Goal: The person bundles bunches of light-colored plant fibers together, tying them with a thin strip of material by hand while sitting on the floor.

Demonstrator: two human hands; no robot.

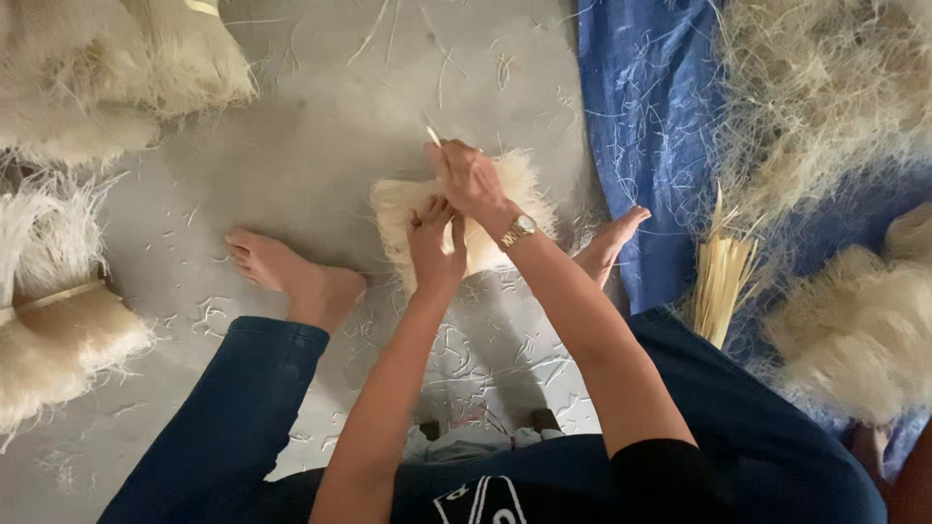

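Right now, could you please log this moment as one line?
left hand: pressing fibre bundle | right hand: on bundle, pinching thin strip | floor: grey, littered | blue sheet: beside

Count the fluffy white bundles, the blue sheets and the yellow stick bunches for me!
Fluffy white bundles: 5, one under both hands, two at left, two at right
Blue sheets: 1
Yellow stick bunches: 1
Total: 7
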